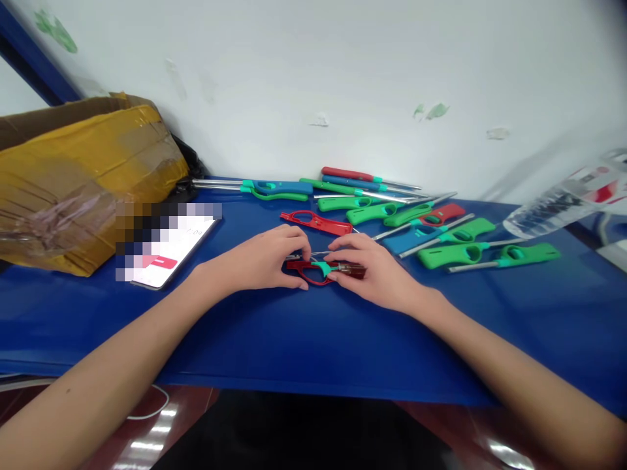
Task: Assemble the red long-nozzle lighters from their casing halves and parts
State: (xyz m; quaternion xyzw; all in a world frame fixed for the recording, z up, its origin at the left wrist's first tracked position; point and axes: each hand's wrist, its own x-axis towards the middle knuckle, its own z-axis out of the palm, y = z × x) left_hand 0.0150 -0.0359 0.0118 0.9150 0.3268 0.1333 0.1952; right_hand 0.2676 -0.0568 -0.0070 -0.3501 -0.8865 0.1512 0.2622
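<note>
My left hand point(264, 262) and my right hand point(375, 271) meet over a red lighter body point(319, 273) that lies on the blue table point(304, 339). Both hands pinch it: the left grips its left end, and the right holds the right end near a teal trigger piece and a dark part. Thin metal wire shows between my fingers. A separate red handle shell point(316, 222) lies just beyond my hands.
Several long-nosed lighters in green, blue and red point(441, 235) lie at the back right. A phone point(166, 251) lies at the left beside a taped cardboard box point(73, 176). A clear plastic bottle point(563, 202) lies at the far right. A white wall is behind.
</note>
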